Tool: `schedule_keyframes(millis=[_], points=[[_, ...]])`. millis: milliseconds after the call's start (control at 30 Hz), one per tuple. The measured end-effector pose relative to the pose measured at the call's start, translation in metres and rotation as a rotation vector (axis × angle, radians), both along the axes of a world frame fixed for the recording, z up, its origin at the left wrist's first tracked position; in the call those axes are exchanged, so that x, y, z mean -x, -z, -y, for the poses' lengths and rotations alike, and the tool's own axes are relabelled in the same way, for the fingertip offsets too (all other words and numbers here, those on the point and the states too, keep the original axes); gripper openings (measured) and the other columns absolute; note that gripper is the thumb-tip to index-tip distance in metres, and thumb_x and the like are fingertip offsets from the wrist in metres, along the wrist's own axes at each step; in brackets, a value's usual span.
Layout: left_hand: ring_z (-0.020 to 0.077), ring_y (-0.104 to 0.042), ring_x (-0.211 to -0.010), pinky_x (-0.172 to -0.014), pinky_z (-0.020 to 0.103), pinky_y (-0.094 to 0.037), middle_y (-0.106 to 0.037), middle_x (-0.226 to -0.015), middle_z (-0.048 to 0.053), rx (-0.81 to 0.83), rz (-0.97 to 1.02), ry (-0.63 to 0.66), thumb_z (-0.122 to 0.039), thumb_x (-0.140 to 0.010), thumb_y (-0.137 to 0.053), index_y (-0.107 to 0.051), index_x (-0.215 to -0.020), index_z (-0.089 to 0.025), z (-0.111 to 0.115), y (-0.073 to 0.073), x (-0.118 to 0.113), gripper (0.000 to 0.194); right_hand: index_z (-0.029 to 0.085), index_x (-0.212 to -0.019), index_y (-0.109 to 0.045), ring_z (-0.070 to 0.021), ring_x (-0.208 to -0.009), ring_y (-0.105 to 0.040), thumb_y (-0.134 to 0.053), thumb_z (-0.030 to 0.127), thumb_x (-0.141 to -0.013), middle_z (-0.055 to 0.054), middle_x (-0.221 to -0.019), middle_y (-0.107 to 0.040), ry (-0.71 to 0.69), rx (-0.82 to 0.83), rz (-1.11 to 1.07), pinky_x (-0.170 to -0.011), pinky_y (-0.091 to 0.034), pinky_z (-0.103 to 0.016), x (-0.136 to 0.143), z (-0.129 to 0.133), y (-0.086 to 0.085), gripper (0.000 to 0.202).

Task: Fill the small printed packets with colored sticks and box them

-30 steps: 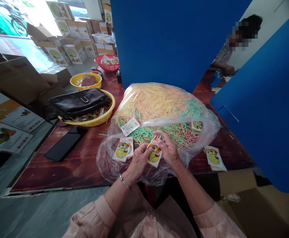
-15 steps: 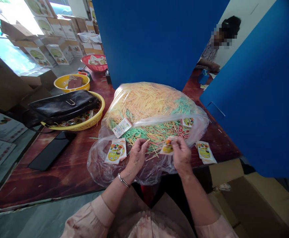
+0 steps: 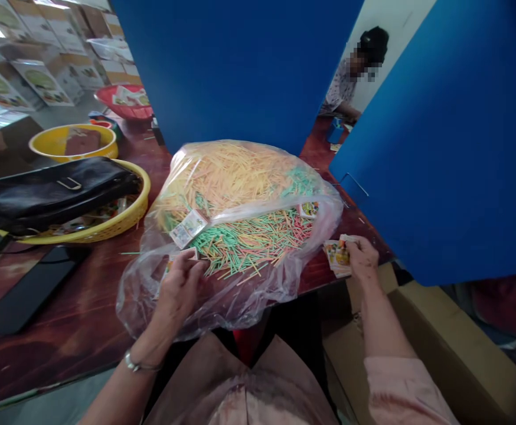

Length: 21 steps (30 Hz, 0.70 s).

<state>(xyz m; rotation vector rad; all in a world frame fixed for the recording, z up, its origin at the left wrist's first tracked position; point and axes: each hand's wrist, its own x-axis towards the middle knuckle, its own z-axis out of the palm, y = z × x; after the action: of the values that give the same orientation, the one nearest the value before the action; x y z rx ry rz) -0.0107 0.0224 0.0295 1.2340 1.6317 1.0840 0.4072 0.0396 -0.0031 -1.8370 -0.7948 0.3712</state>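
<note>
A clear plastic bag (image 3: pixel 258 295) full of thin coloured sticks (image 3: pixel 240 242) lies open in the middle of the table. My left hand (image 3: pixel 182 283) is over printed packets at the bag's left edge, fingers bent and partly covering them; whether it grips one is hard to tell. To the right of the bag, my right hand (image 3: pixel 359 257) pinches a printed packet over a small pile of packets (image 3: pixel 337 270). One more packet (image 3: pixel 189 228) rests on the bag's left side, and another (image 3: pixel 309 209) lies inside at the right.
Blue partitions (image 3: pixel 240 71) stand behind and at the right. On the left are a yellow basket (image 3: pixel 140 200) with a black bag (image 3: pixel 58 189), a phone (image 3: pixel 32 289) and a red basket (image 3: pixel 120 106). Open cartons (image 3: pixel 435 330) sit below right. A person (image 3: pixel 342 82) sits beyond.
My right hand has moved right with the packet to the pile beside the bag. My left hand has gone left from the sticks to the packets. The view has shifted right.
</note>
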Motion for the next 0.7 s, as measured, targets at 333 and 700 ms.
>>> schedule_keyframes(millis=[333, 700], points=[[0.0149, -0.061, -0.059, -0.054, 0.027, -0.05, -0.067, -0.079, 0.003, 0.044, -0.133, -0.044, -0.044, -0.075, -0.053, -0.049, -0.113, -0.018, 0.022, 0.011, 0.046, 0.046, 0.013, -0.101, -0.06, -0.0216, -0.082, -0.056, -0.043, 0.031, -0.075, -0.011, -0.093, -0.065, -0.365, 0.264, 0.687, -0.076, -0.045, -0.036, -0.002, 0.013, 0.027, 0.037], [0.028, -0.058, -0.092, -0.078, 0.037, -0.046, -0.061, -0.1, 0.015, 0.013, -1.071, 0.01, -0.034, -0.083, -0.04, -0.059, -0.098, -0.013, 0.018, 0.005, 0.046, 0.032, 0.017, -0.106, -0.055, -0.0194, -0.099, -0.052, -0.037, 0.022, -0.088, -0.008, -0.102, -0.062, -0.832, -0.098, 0.84, -0.09, -0.04, -0.033, 0.11, -0.02, -0.019, 0.026]])
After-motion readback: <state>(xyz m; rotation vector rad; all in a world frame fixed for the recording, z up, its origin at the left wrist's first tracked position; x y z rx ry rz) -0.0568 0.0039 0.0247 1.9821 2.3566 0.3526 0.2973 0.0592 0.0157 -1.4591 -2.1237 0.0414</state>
